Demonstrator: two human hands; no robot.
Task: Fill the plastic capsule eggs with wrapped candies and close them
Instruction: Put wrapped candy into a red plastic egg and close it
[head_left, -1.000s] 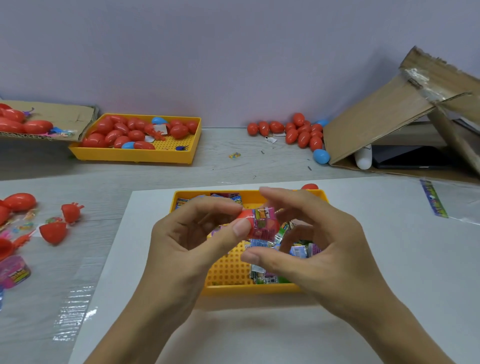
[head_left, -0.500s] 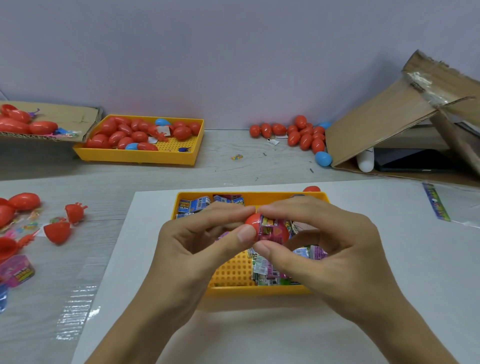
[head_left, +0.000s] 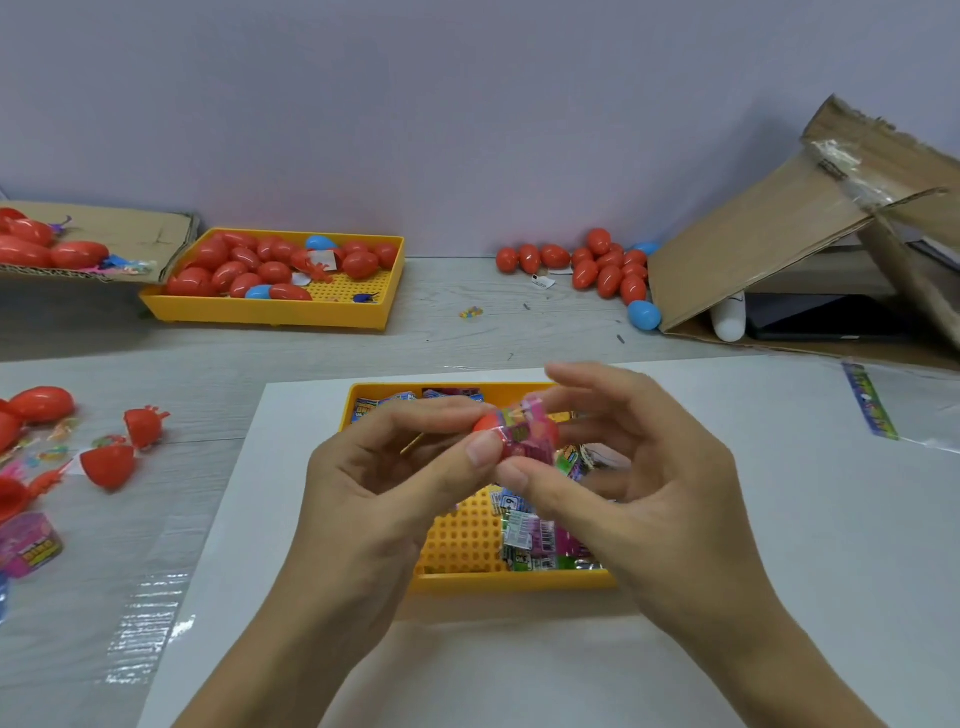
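Centrally, red egg half (head_left: 485, 422) and candy (head_left: 525, 436) pinched between both hands, over yellow tray (head_left: 462, 540)

Candy tray (head_left: 457, 545) directly below grip; egg tray (head_left: 270, 309) far behind-left; loose eggs (head_left: 587, 265) behind-right on table (head_left: 447, 332).

Plain pale lilac wall (head_left: 467, 104), grey wood-grain floor (head_left: 467, 338), white sheet (head_left: 779, 519) laid flat, soft even light
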